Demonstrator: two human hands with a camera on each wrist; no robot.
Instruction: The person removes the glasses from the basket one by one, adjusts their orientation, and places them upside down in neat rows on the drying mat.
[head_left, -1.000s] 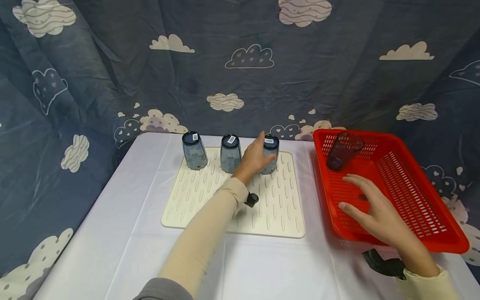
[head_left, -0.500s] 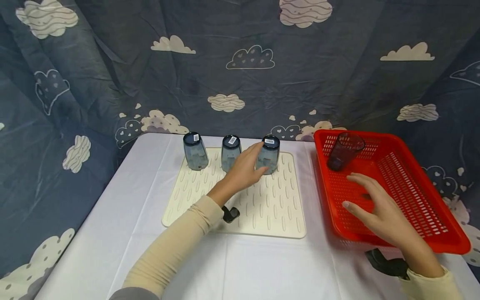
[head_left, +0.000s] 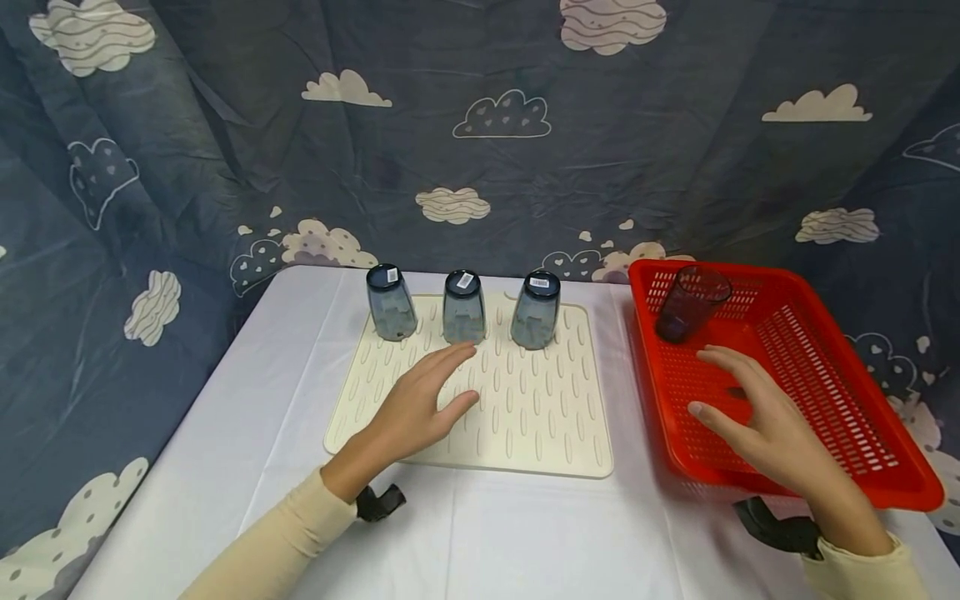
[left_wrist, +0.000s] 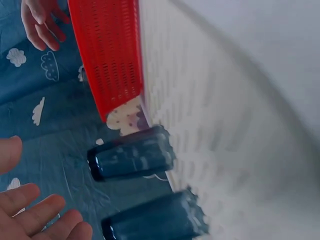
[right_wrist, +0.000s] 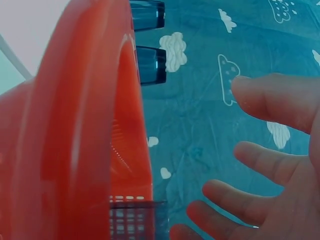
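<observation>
Three blue-grey glasses stand upside down in a row at the back: a left glass (head_left: pixel 392 307), a middle glass (head_left: pixel 464 310) and a right glass (head_left: pixel 536 312). Beneath them is a cream ribbed mat (head_left: pixel 525 417), its back edge under the row. My left hand (head_left: pixel 408 412) hovers over the mat's left part, fingers spread and holding nothing. Over the front of a red basket (head_left: pixel 795 367) hangs my right hand (head_left: pixel 772 425), fingers apart, also holding nothing. Another glass (head_left: pixel 690 304) leans inside the basket's back left corner.
The mat and basket lie on a white tablecloth (head_left: pixel 555 533), the basket to the right of the mat. Behind the table hangs a dark cloth (head_left: pixel 660 183) with a cloud pattern. Each wrist carries a black camera strap mount.
My left hand has drawn back from the right glass toward the front left, leaving that glass standing on the mat. The right hand has barely moved.
</observation>
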